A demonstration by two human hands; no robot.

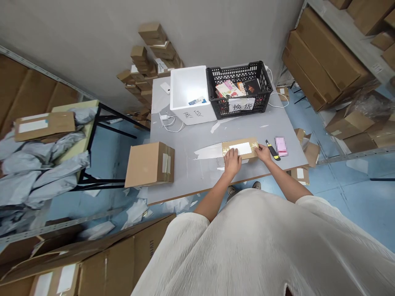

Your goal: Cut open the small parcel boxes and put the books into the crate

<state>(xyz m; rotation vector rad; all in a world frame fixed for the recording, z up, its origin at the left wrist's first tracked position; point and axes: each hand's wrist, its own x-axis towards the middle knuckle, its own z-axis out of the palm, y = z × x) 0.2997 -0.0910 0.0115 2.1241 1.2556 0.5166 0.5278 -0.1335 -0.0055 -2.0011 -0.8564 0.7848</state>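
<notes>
A small, flat brown cardboard box (pixel 241 148) lies near the front edge of the table, with a white label on top and shiny tape at its ends. My left hand (pixel 232 161) grips its near left side, fingers over the top. At the box's right end, my right hand (pixel 263 153) pinches the corner. Just right of that hand lies a yellow-and-black utility knife (pixel 273 150), beside a pink card or packet (pixel 281 146). A torn white paper strip (pixel 210 152) reaches left from under the box.
Behind stand a white bin (pixel 193 114) and a black crate (pixel 240 112) with books. A larger carton (pixel 145 164) overhangs the table's (pixel 188 181) left edge. Grey mailing bags (pixel 58 176) fill the left side; stacked boxes (pixel 324 61) stand right. Paper scraps (pixel 137 211) litter the floor.
</notes>
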